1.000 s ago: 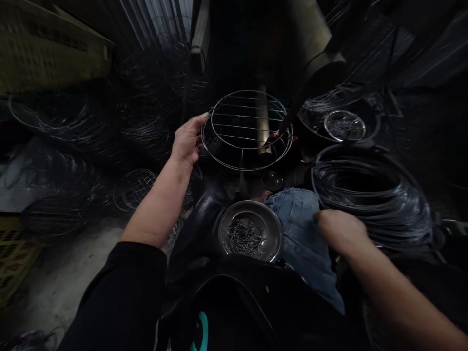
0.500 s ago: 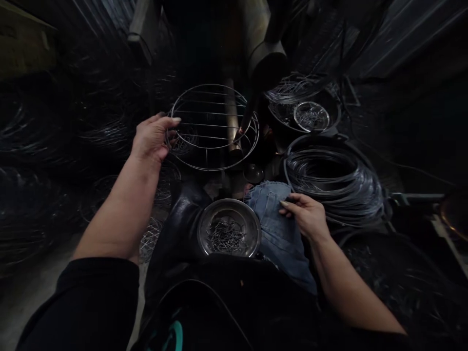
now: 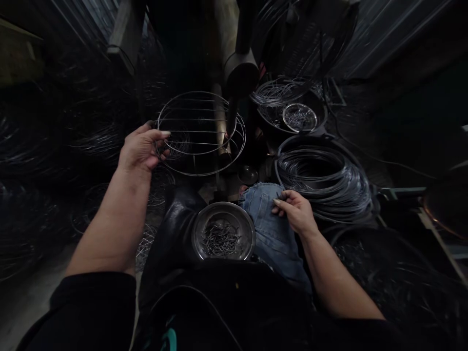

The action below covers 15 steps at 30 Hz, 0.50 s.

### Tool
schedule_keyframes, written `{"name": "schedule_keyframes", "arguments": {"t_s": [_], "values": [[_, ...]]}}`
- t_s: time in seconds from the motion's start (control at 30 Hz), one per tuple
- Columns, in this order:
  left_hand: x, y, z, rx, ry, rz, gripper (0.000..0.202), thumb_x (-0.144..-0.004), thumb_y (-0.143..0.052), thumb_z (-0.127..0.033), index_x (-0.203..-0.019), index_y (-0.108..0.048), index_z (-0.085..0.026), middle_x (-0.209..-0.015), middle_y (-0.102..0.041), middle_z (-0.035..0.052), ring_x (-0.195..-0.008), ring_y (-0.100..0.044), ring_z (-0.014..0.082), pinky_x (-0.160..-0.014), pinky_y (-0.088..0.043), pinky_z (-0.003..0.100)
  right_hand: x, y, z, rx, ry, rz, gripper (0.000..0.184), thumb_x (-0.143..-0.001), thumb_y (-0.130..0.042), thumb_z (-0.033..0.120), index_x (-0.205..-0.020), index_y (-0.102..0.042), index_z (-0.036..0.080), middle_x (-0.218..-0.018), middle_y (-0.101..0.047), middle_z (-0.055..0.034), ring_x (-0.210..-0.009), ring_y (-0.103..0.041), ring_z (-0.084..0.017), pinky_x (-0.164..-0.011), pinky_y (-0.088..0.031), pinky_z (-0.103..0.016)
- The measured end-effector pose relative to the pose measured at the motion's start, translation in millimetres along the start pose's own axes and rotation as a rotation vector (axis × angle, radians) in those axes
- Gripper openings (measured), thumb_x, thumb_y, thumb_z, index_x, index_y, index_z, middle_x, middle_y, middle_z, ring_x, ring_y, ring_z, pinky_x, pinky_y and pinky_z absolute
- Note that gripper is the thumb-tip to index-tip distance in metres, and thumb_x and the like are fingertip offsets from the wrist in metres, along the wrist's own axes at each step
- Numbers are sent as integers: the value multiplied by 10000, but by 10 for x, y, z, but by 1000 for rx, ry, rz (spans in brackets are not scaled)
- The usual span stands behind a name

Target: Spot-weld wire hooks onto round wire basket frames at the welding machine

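Metal wire rack (image 3: 195,119), its rim gripped by the left hand (image 3: 139,148), extends to that hand's right; best held level. A bowl (image 3: 246,234) of wire bits (image 3: 221,239) sits between the hands. The right hand (image 3: 298,214) pinches a small dark piece (image 3: 278,195), best gripped near one end.

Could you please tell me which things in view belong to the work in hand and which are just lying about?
Seemingly in use:
- rack, in the left hand's grip
- small dark piece, apparently pinched by the right hand
- bowl, holding wire bits

Seemingly lying about:
- wire coil
- dish, beyond the coil
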State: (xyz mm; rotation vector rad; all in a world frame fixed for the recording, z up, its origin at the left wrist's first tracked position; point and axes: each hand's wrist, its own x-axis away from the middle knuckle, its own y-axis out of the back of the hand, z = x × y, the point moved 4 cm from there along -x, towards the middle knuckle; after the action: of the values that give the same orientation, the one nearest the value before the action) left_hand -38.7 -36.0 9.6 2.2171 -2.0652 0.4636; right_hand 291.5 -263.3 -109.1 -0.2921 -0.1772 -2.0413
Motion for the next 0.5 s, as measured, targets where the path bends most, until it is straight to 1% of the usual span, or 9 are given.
{"name": "schedule_keyframes", "arguments": {"t_s": [0.13,0.27,0.33,0.43,0.5], "values": [[39,10,9,6,19,-15,339,-568,-705,-66,-865,-586,-176,-776,-591,29,-634,-569,145,-521,-431,254,14,1,37,-18,-8,13,415,-537,-814,351,-761,-519,165,-531,-600,25,-393,-570,-119,-339,-361,-153],[63,23,17,-9,47,-38,428,-561,-712,-81,-960,-596,-186,-807,-601,21,-640,-575,136,-523,-433,238,37,-18,76,-11,-50,3,426,-537,-811,376,-752,-510,165,-536,-610,20,-342,-506,-84,-316,-307,-145],[62,14,13,3,44,-33,452,-549,-720,-91,-972,-592,-186,-803,-597,10,-624,-570,130,-509,-430,225,44,-30,82,-8,-58,6,434,-540,-809,383,-764,-508,166,-535,-614,22,-339,-497,-79,-319,-301,-143],[57,36,7,64,22,-45,402,-570,-731,-131,-940,-581,-178,-798,-600,6,-622,-573,130,-493,-424,210,55,-43,89,-1,-57,24,433,-549,-799,382,-787,-509,166,-537,-616,23,-343,-496,-81,-329,-300,-147],[75,106,37,171,-4,-72,307,-648,-715,-198,-919,-575,-174,-801,-608,11,-645,-580,131,-506,-433,207,70,-55,104,5,-55,39,415,-561,-784,383,-784,-508,167,-529,-610,26,-340,-490,-80,-337,-297,-151]]}}
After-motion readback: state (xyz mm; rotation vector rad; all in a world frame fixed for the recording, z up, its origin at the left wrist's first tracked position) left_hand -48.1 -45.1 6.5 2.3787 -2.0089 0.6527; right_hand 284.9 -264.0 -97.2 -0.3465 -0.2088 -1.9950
